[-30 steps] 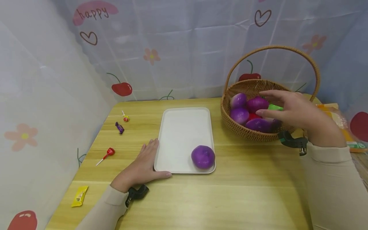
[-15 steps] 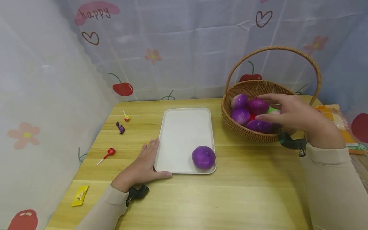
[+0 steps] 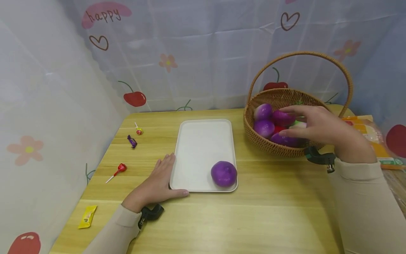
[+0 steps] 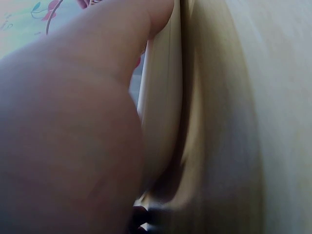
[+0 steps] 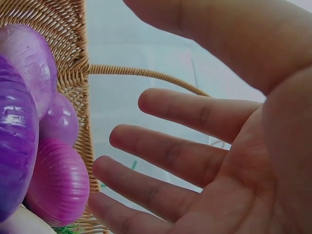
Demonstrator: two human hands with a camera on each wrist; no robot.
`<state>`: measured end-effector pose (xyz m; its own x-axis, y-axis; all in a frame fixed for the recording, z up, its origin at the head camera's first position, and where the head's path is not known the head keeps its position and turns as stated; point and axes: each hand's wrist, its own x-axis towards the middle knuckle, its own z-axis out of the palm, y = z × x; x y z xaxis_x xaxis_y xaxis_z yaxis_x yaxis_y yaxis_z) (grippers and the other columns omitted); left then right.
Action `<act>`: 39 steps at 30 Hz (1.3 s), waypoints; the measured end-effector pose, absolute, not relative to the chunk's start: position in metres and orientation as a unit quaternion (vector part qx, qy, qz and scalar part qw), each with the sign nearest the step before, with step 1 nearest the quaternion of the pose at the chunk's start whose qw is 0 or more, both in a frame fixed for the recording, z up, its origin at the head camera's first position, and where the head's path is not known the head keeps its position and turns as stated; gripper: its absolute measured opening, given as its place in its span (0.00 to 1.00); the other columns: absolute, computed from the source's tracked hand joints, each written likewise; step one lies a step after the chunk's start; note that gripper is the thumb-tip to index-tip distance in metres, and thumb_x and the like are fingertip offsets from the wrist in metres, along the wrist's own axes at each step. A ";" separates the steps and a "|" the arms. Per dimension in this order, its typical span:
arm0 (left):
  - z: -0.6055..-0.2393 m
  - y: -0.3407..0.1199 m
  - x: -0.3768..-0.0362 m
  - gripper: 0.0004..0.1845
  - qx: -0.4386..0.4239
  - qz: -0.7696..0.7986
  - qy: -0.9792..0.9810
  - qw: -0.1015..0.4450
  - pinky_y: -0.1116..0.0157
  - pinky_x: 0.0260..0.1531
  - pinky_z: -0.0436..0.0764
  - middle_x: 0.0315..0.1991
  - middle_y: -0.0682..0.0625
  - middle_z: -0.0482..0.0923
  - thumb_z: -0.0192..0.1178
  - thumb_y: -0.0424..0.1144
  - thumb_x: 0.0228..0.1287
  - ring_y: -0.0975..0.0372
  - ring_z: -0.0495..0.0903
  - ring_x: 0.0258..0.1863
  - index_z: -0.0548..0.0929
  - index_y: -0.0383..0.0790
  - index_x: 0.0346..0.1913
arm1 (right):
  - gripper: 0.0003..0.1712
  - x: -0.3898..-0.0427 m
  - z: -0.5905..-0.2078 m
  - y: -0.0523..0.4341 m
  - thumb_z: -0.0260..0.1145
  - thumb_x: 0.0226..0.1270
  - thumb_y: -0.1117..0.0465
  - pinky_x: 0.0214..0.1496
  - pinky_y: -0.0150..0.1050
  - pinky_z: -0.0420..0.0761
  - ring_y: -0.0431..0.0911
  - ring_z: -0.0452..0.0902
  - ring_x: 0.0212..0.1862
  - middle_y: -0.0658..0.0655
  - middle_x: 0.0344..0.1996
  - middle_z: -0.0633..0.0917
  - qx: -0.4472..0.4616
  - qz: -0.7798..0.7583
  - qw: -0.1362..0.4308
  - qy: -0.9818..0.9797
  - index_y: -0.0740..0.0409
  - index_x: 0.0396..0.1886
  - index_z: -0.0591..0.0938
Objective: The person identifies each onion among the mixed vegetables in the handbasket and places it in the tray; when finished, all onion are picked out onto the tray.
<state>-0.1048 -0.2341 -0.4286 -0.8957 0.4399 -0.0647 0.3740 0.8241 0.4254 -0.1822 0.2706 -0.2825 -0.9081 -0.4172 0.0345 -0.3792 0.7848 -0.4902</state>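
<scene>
My left hand [image 3: 154, 187] lies at the near left corner of a white tray [image 3: 200, 151], fingers along its left side and thumb at the front edge. A round purple vegetable [image 3: 223, 174] sits in the tray's near right corner. My right hand [image 3: 326, 128] hovers over a wicker basket [image 3: 276, 151], fingers extended and spread, holding nothing. Close to its fingertips is a magenta ribbed onion [image 5: 61, 183]. Around that onion lie a purple-and-white vegetable [image 3: 263, 112], a round purple one [image 3: 264, 128] and a long, glossy purple one [image 3: 283, 140]. My hand hides part of the basket's contents.
Left of the tray lie a red lollipop [image 3: 118, 171], a yellow lollipop [image 3: 139, 130], a purple-wrapped candy [image 3: 131, 141] and a yellow packet [image 3: 87, 216]. The tall basket handle [image 3: 304, 53] arches above the right hand. An orange package [image 3: 377, 141] lies behind the right forearm.
My right hand has lowered slightly and shifted left over the basket, its fingertips now nearer the magenta onion. My left hand, the tray and the purple vegetable on it have stayed put.
</scene>
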 end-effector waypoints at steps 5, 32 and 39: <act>-0.427 -0.234 -0.104 0.76 0.213 0.206 0.952 0.081 0.47 0.78 0.37 0.85 0.38 0.39 0.64 0.82 0.52 0.47 0.38 0.83 0.42 0.29 0.84 | 0.45 -0.182 -0.283 0.270 0.79 0.65 0.41 0.60 0.65 0.75 0.61 0.77 0.63 0.63 0.65 0.81 -0.212 -0.245 0.043 0.945 0.54 0.76 0.75; -0.434 -0.236 -0.107 0.77 0.215 0.200 0.953 0.076 0.48 0.79 0.38 0.85 0.38 0.40 0.62 0.84 0.51 0.48 0.39 0.83 0.41 0.30 0.84 | 0.40 -0.184 -0.292 0.267 0.81 0.62 0.43 0.58 0.62 0.77 0.61 0.79 0.60 0.62 0.59 0.85 -0.239 -0.212 0.062 0.946 0.59 0.68 0.81; -0.432 -0.236 -0.106 0.76 0.221 0.204 0.951 0.070 0.45 0.78 0.38 0.84 0.37 0.41 0.63 0.83 0.52 0.46 0.40 0.83 0.42 0.29 0.84 | 0.39 -0.186 -0.295 0.266 0.81 0.62 0.44 0.59 0.61 0.79 0.60 0.83 0.57 0.62 0.61 0.84 -0.243 -0.225 0.069 0.941 0.59 0.67 0.82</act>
